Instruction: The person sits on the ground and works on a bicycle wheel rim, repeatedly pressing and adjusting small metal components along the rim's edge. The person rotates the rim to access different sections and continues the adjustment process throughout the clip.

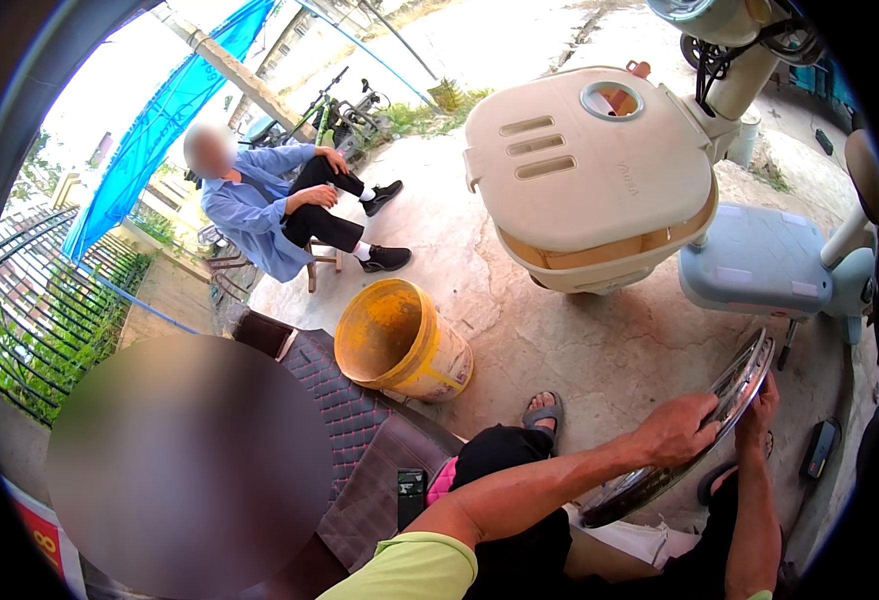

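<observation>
Left hand point(675, 430): my fingers pinching wheel point(740, 388)
Right hand point(757, 410): mine — clasping its right edge
Wheel: tilted above my legs
Bucket point(447, 358): yellow — well apart

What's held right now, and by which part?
A shiny wheel, by its outer edge: left hand on its left side, right hand on its right.

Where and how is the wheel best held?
I'd take the wheel by its outer rim, from both sides: left hand from the left, right hand from the right, which is where they sit. It's thin, round and tilted, seen nearly edge-on, so opposed grips should probably steady it best.
</observation>
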### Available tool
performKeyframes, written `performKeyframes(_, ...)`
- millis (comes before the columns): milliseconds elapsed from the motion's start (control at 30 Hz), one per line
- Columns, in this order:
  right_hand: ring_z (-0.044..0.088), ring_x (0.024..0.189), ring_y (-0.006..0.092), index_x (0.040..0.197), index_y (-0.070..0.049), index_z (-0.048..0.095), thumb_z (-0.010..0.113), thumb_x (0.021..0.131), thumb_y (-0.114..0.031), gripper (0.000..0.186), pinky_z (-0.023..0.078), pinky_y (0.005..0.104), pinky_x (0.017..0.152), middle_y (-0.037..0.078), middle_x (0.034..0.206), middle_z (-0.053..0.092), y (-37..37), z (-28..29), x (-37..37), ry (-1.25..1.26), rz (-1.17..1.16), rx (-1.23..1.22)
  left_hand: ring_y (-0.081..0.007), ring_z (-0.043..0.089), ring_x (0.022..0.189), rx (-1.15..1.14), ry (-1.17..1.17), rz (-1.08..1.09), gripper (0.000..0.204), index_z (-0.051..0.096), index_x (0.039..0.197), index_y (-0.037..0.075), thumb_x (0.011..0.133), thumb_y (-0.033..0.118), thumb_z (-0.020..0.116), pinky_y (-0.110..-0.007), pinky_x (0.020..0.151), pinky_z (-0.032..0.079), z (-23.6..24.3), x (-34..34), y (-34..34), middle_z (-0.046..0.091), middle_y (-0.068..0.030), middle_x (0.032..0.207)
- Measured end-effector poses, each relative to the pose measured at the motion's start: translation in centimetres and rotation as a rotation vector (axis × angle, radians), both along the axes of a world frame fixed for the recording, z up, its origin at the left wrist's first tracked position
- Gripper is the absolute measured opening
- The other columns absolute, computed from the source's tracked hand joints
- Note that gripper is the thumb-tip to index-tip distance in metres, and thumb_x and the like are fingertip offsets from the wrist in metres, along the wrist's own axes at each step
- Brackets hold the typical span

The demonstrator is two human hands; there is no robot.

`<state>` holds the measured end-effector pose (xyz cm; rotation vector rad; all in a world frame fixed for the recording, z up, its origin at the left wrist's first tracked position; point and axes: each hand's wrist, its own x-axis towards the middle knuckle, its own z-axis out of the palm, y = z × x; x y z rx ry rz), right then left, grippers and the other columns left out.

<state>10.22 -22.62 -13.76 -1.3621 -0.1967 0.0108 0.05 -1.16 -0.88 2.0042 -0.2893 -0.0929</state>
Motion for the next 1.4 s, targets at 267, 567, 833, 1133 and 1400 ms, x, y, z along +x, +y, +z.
performKeyframes(267,0.058,0.092,0.0106,0.128,0.003,0.061,0.057,0.102,-0.029,0.041,0.047,0.0272,0.084,0.001,0.104,0.065,-1.9,-0.6,-0.7,-0.116,-0.062,-0.188,-0.048,0.057,0.089,-0.016,-0.063,-0.077,0.026,0.056,0.092,-0.003,0.089,0.022,0.062,-0.053,0.077,0.045,0.3,-1.4,-0.1,0.058,-0.0278,0.091)
performKeyframes(567,0.06,0.088,0.0103,0.123,0.002,0.064,0.057,0.099,-0.012,0.029,0.049,0.0254,0.08,0.0,0.099,0.067,-0.9,3.4,-0.9,-0.138,-0.065,-0.303,-0.0468,0.059,0.09,-0.028,-0.093,-0.025,0.024,0.058,0.094,-0.001,0.09,0.021,0.065,-0.052,0.078,0.046,-1.0,-1.6,-1.2,0.06,-0.0261,0.092)
performKeyframes(833,0.058,0.076,0.0122,0.11,0.003,0.064,0.053,0.097,-0.004,0.019,0.049,0.0289,0.07,0.006,0.083,0.065,2.2,7.9,-2.7,-0.317,-0.054,-0.497,-0.0487,0.061,0.085,-0.017,0.018,0.086,0.026,0.058,0.097,-0.002,0.094,0.023,0.063,-0.051,0.074,0.047,-0.5,0.3,-1.1,0.062,-0.0282,0.089)
performKeyframes(1133,0.068,0.084,0.0367,0.103,0.002,0.067,0.059,0.089,-0.001,0.016,0.052,0.04,0.076,0.018,0.093,0.069,2.6,7.9,-3.4,-0.415,-0.102,-0.573,-0.0482,0.061,0.084,0.038,0.074,0.195,0.029,0.057,0.096,0.001,0.1,0.03,0.054,-0.053,0.075,0.047,-0.7,1.5,-2.0,0.062,-0.0266,0.093)
performKeyframes(1400,0.064,0.088,0.0442,0.101,0.001,0.066,0.059,0.085,0.004,0.018,0.052,0.046,0.075,0.022,0.095,0.065,2.5,9.6,-3.3,-0.478,-0.083,-0.597,-0.036,0.058,0.069,0.01,0.175,0.192,0.032,0.055,0.089,0.0,0.101,0.029,0.058,-0.046,0.066,0.046,1.5,1.9,-2.0,0.06,-0.0214,0.076)
